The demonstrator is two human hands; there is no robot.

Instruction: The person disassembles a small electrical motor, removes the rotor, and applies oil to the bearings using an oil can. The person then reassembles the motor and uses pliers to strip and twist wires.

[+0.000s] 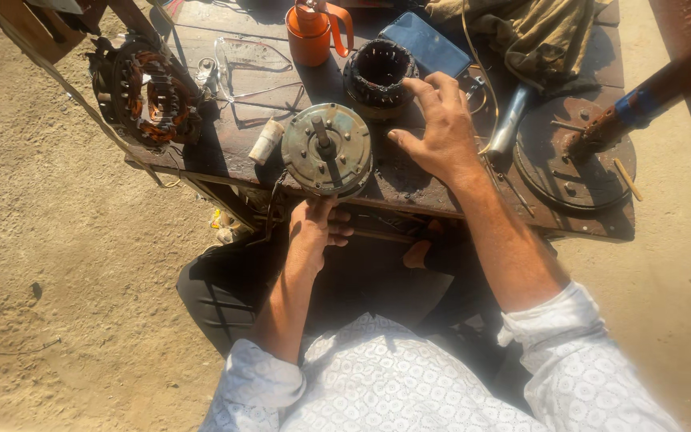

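A round grey motor cover (326,149) with a short shaft in its middle lies at the front edge of a low dark wooden bench (409,188). My left hand (317,226) is under and against the cover's near rim, fingers curled. My right hand (440,126) rests palm down on the bench just right of the cover, fingers spread and reaching toward a dark ring-shaped stator (377,76) behind it.
A copper-wound stator (147,90) sits at the bench's left end. An orange oil can (313,30), clear safety glasses (251,68), a phone (425,42), a white roll (265,142), a rusty disc with a pipe (576,152) and a cloth (537,32) crowd the bench. Sandy ground surrounds it.
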